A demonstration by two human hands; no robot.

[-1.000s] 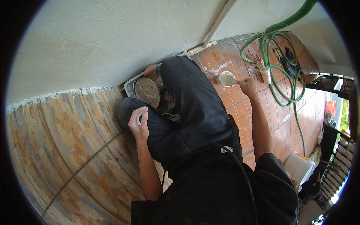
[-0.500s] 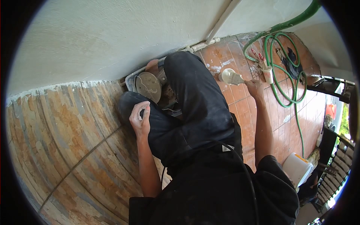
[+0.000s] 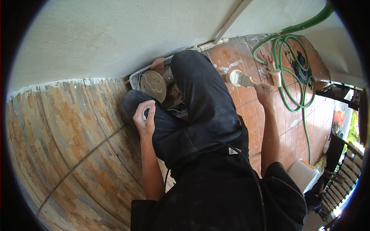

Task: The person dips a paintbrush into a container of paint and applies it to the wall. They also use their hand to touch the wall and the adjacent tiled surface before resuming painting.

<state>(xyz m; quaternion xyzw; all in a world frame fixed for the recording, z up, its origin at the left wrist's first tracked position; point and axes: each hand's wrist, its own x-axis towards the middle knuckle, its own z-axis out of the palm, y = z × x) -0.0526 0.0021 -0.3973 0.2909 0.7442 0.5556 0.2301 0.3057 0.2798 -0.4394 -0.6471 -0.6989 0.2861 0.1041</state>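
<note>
- Terracotta-coloured floor tiles (image 3: 252, 123) are met by a pale wall (image 3: 115, 38), with a green hose (image 3: 308, 24) looped across the far side.
- Straight to the fingers: a flat-headed tool (image 3: 245, 80) is gripped by the right hand (image 3: 265, 93), digits closed narrowly around the handle; whether it is a brush or a spatula cannot be told.
- Over on the left hand (image 3: 145, 117), digits are curled into a loose ring, thumb brought near the fingertips, nothing seen held; it is poised by the bent knee (image 3: 135, 102).
- Outward along the tool now: its pale, coated head is angled over the rim of a small white cup (image 3: 233, 77) on the floor; contact with the rim cannot be judged.
- How it should handle: light, easily steered by the wrist, likely stiffer at the handle than at the head, possibly slippery where smeared.
- Best hold, by this reckoning: well back on the handle, clear of the coating; the cup, probably light and easily tipped, would best be steadied by its sides.
- Further out, a second cup (image 3: 276, 78) with red-handled tools is placed near the hose, and a white bucket (image 3: 302, 175) is set beyond the right arm.
</note>
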